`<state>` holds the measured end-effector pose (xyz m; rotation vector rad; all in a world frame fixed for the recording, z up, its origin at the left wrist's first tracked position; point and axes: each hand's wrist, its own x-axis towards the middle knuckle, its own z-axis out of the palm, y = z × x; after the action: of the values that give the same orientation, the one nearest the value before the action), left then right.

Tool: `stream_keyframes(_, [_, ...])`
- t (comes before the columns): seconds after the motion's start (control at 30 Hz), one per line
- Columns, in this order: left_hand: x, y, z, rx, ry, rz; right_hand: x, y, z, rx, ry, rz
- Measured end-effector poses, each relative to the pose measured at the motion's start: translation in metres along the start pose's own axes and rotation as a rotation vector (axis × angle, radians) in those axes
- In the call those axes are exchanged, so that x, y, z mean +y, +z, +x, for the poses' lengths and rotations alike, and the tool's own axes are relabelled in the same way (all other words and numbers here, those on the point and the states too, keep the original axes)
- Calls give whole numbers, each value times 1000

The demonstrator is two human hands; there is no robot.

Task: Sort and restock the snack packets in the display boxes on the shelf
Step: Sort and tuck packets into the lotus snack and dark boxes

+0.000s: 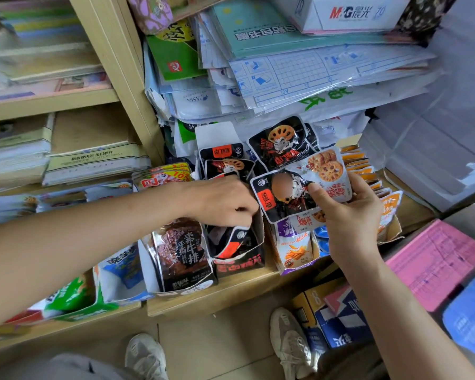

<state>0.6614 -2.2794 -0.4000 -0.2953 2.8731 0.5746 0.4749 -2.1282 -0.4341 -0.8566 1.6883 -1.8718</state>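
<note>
Clamped under your right hand's (348, 209) thumb is a fan of packets (283, 193). Most are black lotus-root ones, with one white packet (327, 171) at the fan's two o'clock edge, and your fingers curl round behind them. Your left hand (225, 201) curls down into the black box (239, 261), fingertips just above a bent black packet (233, 237) standing in it. Whether they pinch that packet or only touch it cannot be told from this view.

The black box stands at the front of the shelf (231, 294), at six o'clock from your left hand. The steak box (181, 253) is against it at nine o'clock and the purple box (294, 250) just beside it at three o'clock.

You look to be mid-sort, feeding black packets into their box while the right hand holds the stock. The next move likely calls for setting the bent packet upright so the row sits flat, then drawing the next black one from the fan without loosening the rest. The white packet seems not to belong in this box. Keep it back for another box, though which one is unclear.

Your left forearm comes in from nine o'clock, nearly level, wrist dropped and palm down. Your right forearm rises from five o'clock, with the thumb toward you and the fan tilted up toward twelve o'clock.
</note>
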Motion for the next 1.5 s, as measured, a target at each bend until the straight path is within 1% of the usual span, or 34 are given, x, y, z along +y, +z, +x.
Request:
stream_keyframes(0.07, [0, -7, -3, 25, -43, -60, 0, 0, 0, -2, 3, 0])
stream_keyframes(0.17, [2, -11, -7, -65, -73, -13, -1, 0, 1, 5, -4, -11])
stream_keyframes(0.27, [6, -9, -14, -135, -149, 2, -2, 1, 0, 5, -7, -12])
stream_keyframes(0.4, [14, -5, -27, -86, -201, 32, -1, 2, 0, -3, 2, -7])
stream_keyframes(0.5, [22, -7, -36, -27, -287, 37, -1, 2, -1, 3, 9, -12])
stream_keyframes(0.63, [40, 1, -43, -83, -354, 114, -3, 2, -2, -3, 19, -31])
stream_keyframes(0.7, [49, 12, -45, -71, -356, 156, -4, 2, -2, 2, 22, -26])
stream_keyframes(0.73, [51, 17, -46, -39, -366, 141, -5, 2, -2, 5, 26, -19])
stream_keyframes(0.8, [51, 19, -48, 76, -410, 61, -7, 3, -3, 8, 41, -7])
stream_keyframes(0.9, [47, 12, -50, 375, -484, -37, -8, 3, -3, 12, 58, 1])
stream_keyframes(0.97, [42, 11, -49, 561, -459, -9, -8, 3, -3, 13, 58, -3])
stream_keyframes(1.03, [34, 13, -46, 644, -361, 99, -8, 3, -3, 12, 66, 6])
stream_keyframes(1.1, [27, 20, -43, 632, -266, 220, -8, 3, -4, 14, 64, 5])
stream_keyframes(1.2, [24, 34, -40, 552, -169, 402, -9, 3, -3, 28, 47, -11])
stream_keyframes(1.37, [24, 35, -41, 359, -240, 438, -7, 3, -3, 21, 53, -16])
stream_keyframes(1.5, [19, 28, -40, 394, -178, 476, -8, 3, -4, 27, 54, -27])
